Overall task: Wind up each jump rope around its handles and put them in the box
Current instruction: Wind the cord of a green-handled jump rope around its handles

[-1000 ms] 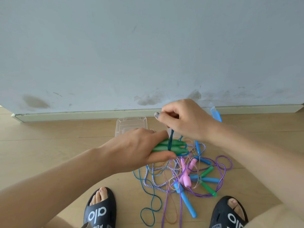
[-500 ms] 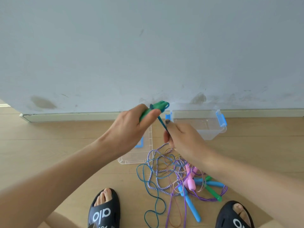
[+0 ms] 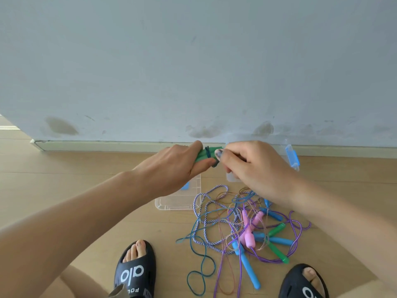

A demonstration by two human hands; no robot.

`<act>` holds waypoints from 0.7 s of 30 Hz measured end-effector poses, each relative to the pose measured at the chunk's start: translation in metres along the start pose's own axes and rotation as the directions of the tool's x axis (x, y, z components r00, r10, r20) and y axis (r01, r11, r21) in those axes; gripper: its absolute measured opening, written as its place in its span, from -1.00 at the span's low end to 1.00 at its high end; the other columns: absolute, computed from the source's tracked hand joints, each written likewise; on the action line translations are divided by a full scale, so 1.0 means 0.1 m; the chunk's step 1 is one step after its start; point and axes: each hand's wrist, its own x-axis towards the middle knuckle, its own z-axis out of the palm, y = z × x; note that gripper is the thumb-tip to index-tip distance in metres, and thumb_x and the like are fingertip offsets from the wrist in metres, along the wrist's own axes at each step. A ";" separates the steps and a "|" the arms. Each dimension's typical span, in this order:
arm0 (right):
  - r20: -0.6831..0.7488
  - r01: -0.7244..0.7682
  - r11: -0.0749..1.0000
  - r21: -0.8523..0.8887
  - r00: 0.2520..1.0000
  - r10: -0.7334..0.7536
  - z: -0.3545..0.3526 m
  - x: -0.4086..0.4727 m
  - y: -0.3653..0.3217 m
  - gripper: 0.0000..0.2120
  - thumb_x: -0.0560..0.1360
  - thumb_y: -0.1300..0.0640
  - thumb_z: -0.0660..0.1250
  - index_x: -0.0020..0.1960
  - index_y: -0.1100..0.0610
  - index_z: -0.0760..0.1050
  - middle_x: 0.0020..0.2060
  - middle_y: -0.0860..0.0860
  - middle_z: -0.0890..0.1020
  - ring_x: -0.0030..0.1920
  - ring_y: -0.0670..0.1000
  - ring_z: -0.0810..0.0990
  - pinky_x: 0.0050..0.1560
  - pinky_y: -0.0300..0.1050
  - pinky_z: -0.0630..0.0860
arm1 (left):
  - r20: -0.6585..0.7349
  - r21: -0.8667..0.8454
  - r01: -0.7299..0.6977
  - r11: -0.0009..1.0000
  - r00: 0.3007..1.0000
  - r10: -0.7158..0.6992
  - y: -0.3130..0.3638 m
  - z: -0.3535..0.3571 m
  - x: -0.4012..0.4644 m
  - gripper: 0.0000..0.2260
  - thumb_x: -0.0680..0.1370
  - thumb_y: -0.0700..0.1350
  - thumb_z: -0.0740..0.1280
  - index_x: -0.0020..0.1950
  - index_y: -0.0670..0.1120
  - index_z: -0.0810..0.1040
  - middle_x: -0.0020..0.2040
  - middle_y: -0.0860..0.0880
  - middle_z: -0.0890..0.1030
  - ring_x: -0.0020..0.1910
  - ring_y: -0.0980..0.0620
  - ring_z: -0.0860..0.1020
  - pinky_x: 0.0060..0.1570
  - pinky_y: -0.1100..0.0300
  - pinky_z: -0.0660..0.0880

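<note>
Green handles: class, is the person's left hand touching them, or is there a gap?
Touching. The head view shows the left hand with fingers and thumb wrapped around the green handles, no gap between them.

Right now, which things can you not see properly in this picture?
- Head view: the box interior, hidden behind the right hand.
- The green handles, mostly covered by the left hand.
- Which cord belongs to which handle in the rope tangle: too intertwined.

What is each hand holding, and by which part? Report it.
The left hand grips the green handles around their near ends. The right hand pinches at the handles' far tip, where the dark blue rope wraps them; which it pinches cannot be told.
</note>
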 end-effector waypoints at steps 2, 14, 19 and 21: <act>0.056 -0.030 0.999 0.043 0.998 0.027 -0.01 0.00 0.00 -0.60 0.64 0.00 0.20 -0.34 0.11 0.41 -0.56 -0.07 0.28 -0.50 -0.07 0.21 -0.39 -0.13 0.24 | 0.022 -0.001 -0.012 1.000 1.000 0.012 0.00 0.00 -0.01 -0.53 0.50 0.35 -0.05 -0.09 -0.06 0.28 -0.32 -0.05 0.48 -0.35 -0.10 0.44 -0.35 0.10 0.32; 0.128 -0.035 0.997 0.069 0.991 0.026 -0.06 -0.01 -0.01 -0.60 0.63 0.00 0.22 -0.33 0.16 0.40 -0.54 -0.06 0.27 -0.49 -0.07 0.20 -0.42 -0.11 0.21 | 0.136 0.170 -0.143 0.975 0.983 0.120 0.07 -0.04 -0.04 -0.50 0.50 0.34 -0.09 0.01 -0.07 0.31 -0.29 0.05 0.42 -0.37 0.01 0.40 -0.44 0.21 0.21; 0.075 0.012 0.999 0.032 0.997 -0.015 -0.13 0.09 0.02 -0.58 0.61 -0.03 0.29 -0.33 0.20 0.40 -0.51 -0.06 0.25 -0.46 -0.10 0.19 -0.44 -0.25 0.15 | 0.105 0.226 -0.187 0.956 0.980 0.167 0.11 -0.09 -0.05 -0.43 0.49 0.35 -0.11 0.17 -0.06 0.33 -0.30 0.07 0.40 -0.36 -0.03 0.39 -0.38 0.12 0.22; 0.067 0.041 0.999 0.025 0.997 -0.043 -0.11 0.12 0.05 -0.58 0.58 -0.06 0.32 -0.35 0.17 0.41 -0.51 -0.06 0.25 -0.46 -0.10 0.19 -0.43 -0.25 0.16 | 0.119 0.234 -0.198 0.952 0.977 0.174 0.14 -0.09 -0.07 -0.43 0.48 0.35 -0.10 0.22 -0.04 0.32 -0.29 0.07 0.41 -0.34 -0.04 0.40 -0.34 0.12 0.26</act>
